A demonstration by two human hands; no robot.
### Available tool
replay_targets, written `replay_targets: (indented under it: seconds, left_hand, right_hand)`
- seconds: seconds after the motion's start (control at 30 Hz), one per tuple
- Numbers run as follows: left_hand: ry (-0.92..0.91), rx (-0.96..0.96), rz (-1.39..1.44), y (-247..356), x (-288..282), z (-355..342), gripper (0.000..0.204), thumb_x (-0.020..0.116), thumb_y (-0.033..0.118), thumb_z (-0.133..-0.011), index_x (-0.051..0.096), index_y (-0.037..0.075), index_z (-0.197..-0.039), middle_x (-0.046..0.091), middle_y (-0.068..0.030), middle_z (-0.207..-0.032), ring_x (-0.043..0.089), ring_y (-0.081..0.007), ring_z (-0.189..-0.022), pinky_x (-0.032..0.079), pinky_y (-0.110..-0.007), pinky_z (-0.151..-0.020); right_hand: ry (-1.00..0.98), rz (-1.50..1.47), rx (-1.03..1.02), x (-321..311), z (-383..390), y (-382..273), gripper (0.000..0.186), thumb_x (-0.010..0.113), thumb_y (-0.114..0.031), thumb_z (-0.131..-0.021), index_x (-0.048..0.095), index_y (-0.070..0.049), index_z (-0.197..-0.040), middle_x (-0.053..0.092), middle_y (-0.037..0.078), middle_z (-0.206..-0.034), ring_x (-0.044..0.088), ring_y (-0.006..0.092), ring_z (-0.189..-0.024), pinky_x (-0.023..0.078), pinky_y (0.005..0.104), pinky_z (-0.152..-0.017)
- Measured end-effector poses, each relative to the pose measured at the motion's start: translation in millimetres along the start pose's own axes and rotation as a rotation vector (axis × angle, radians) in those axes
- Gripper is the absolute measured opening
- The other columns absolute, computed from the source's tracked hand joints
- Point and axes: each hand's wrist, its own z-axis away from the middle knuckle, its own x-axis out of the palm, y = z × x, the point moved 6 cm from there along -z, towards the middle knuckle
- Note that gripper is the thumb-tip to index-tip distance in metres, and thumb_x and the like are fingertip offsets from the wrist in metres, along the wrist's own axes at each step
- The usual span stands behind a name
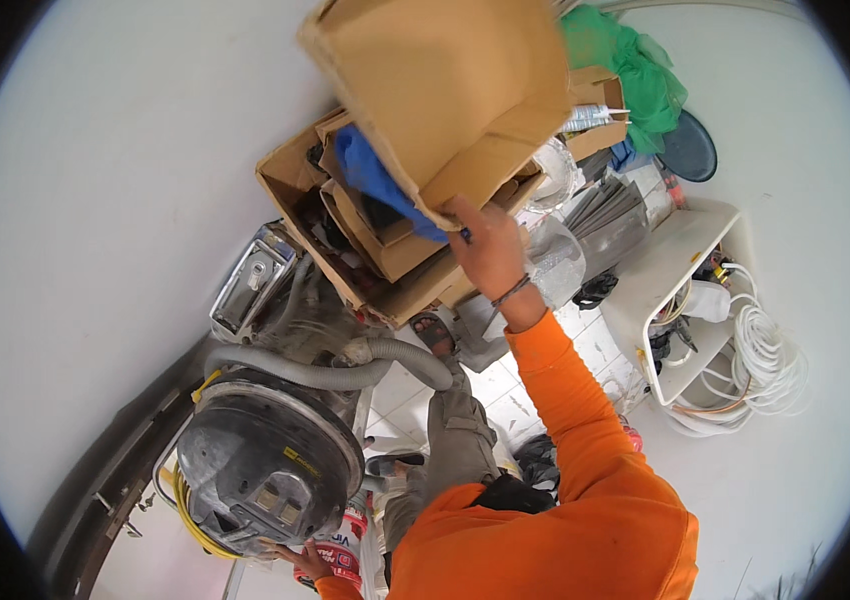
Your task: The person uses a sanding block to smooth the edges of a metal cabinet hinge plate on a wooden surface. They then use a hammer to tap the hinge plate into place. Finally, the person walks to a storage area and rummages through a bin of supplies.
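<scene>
My right hand (491, 252) grips the lower edge of a brown cardboard box (455, 90), tilted with its inside showing. This box is raised over a larger open carton (295, 185) that holds smaller cardboard pieces and a blue plastic bag (377, 178). Low on the left, my left hand (303, 560) has its fingers stretched out at the lower rim of a dusty black vacuum cleaner (260, 460). It is beside a red and white bucket (343, 550); whether it presses on the vacuum cleaner I cannot tell.
A grey ribbed hose (345, 372) bends across the vacuum cleaner. On the right stand a white bin (635, 300) and a coil of white cable (760, 355). Green netting (635, 65), sealant tubes (590, 117) and grey strips (605, 215) lie beyond. My sandalled foot (435, 335) is on the tiles.
</scene>
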Motion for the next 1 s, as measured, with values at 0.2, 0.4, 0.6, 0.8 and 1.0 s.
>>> replay_targets:
  seconds: [0.2, 0.4, 0.6, 0.8, 1.0]
  left_hand:
    - [-0.036, -0.019, 0.131, 12.9, 1.1, 3.9, 0.102, 0.070, 0.053, -0.090, 0.010, 0.017, -0.163, -0.011, -0.0244, -0.166, 0.004, -0.0397, -0.155, 0.014, -0.049, -0.124]
    - [-0.024, 0.010, -0.044, 0.4, -4.8, -0.2, 0.101, 0.070, 0.052, -0.090, 0.009, 0.016, -0.163, -0.012, -0.0236, -0.166, 0.004, -0.0390, -0.155, 0.015, -0.048, -0.123]
    - [-0.008, 0.047, 0.034, -2.5, -2.7, -5.0, 0.102, 0.072, 0.045, -0.090, 0.008, 0.016, -0.163, -0.014, -0.0234, -0.166, 0.003, -0.0382, -0.155, 0.015, -0.046, -0.124]
    - [-0.045, -0.036, 0.031, -6.5, 1.2, 3.2, 0.101, 0.073, 0.038, -0.091, 0.007, 0.015, -0.163, -0.013, -0.0227, -0.167, 0.004, -0.0360, -0.155, 0.014, -0.045, -0.124]
    - [-0.041, -0.108, 0.326, 16.3, 6.1, 6.7, 0.093, 0.065, -0.006, -0.082, 0.012, -0.005, -0.158, 0.028, -0.0237, -0.159, 0.036, -0.0336, -0.142, 0.030, -0.039, -0.117]
  right_hand:
    - [-0.148, 0.028, 0.196, 60.1, 56.8, 48.7, 0.028, 0.072, -0.006, -0.077, 0.065, -0.010, -0.104, 0.069, 0.016, -0.084, 0.067, 0.0385, -0.082, 0.053, 0.0480, -0.073]
    - [-0.080, 0.001, 0.231, 56.1, 77.7, 46.0, 0.026, 0.073, -0.009, -0.078, 0.066, -0.010, -0.102, 0.070, 0.013, -0.082, 0.068, 0.0351, -0.082, 0.052, 0.0456, -0.077]
    - [-0.175, 0.070, 0.298, 58.4, 99.7, 44.4, 0.046, 0.078, -0.016, -0.079, 0.063, -0.008, -0.122, 0.072, 0.016, -0.102, 0.064, 0.0382, -0.101, 0.045, 0.0483, -0.096]
    - [-0.045, -0.039, 0.294, 46.2, 131.5, 33.1, 0.074, 0.077, -0.022, -0.086, 0.042, -0.005, -0.149, 0.055, 0.021, -0.140, 0.053, 0.0381, -0.127, 0.040, 0.0485, -0.106]
    - [0.081, -0.229, 0.619, 72.5, 261.2, 114.1, 0.069, 0.072, -0.021, -0.091, 0.040, -0.005, -0.150, 0.054, 0.021, -0.140, 0.054, 0.0361, -0.128, 0.043, 0.0455, -0.106]
